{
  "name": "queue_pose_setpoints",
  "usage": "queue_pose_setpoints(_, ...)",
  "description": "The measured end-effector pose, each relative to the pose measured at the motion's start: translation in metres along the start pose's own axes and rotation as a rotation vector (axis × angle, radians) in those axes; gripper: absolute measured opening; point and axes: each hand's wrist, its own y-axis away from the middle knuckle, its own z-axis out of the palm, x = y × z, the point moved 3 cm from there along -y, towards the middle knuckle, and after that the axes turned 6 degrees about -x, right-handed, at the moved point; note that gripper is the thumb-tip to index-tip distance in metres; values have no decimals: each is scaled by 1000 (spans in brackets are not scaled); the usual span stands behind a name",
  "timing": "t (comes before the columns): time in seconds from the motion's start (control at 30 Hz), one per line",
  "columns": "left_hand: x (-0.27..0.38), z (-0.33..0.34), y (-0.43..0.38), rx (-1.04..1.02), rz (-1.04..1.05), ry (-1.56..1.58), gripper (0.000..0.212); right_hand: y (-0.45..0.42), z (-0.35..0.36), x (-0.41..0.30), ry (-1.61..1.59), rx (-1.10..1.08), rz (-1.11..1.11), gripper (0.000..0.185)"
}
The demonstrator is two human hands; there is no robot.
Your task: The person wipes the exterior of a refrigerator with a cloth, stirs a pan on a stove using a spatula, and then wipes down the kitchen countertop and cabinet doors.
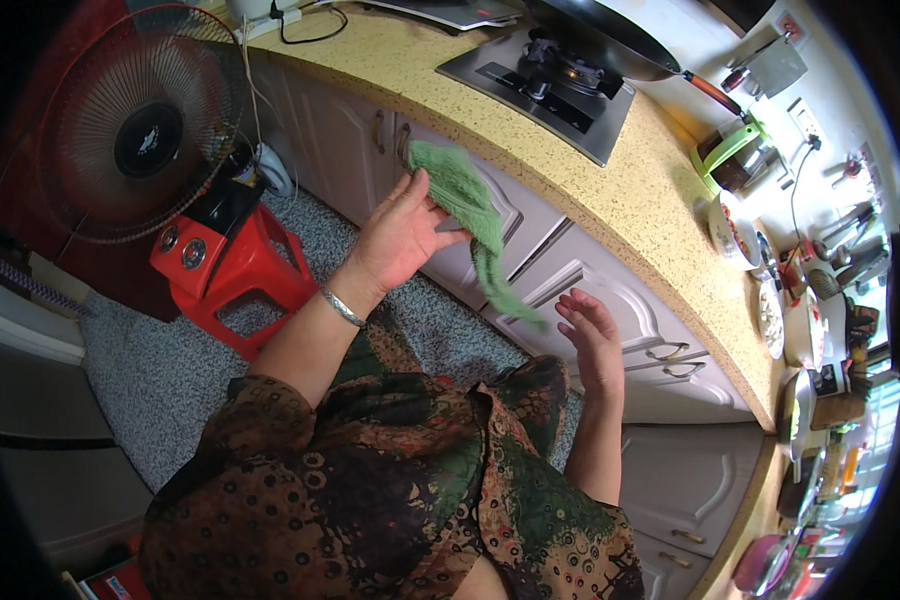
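A green cloth (457,186) hangs from my left hand (405,236), pinched between the thumb and fingers in front of the cabinet doors. Its narrow lower end trails down to the right and looks blurred. My right hand (591,326) is raised to the right of that end, apart from it, with bent fingers spread and nothing in them. A silver bangle (343,308) circles my left wrist.
A speckled yellow countertop (570,172) runs along the front, bearing a gas hob (540,97) with a black wok (607,37). A glass kettle (731,157) and several dishes stand right. An electric fan (150,139) stands by a red plastic stool (251,270) at left.
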Motion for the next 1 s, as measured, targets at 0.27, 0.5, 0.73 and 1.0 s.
queue_pose_setpoints(0.27, -52, 16, 9, -116, -246, -127, 41, -7, 70, -11, 281, -135, -232, 54)
queue_pose_setpoints(0.5, -88, -5, -6, -318, -394, -741, 40, -10, 59, 45, 465, -277, -68, 21)
queue_pose_setpoints(0.73, -93, -100, -63, 149, -214, -1093, 55, 18, 51, 34, -44, -95, -32, 12)
queue_pose_setpoints(1.0, -14, -165, -122, 690, 227, -1595, 81, 46, 27, 30, -157, 3, -43, 10)
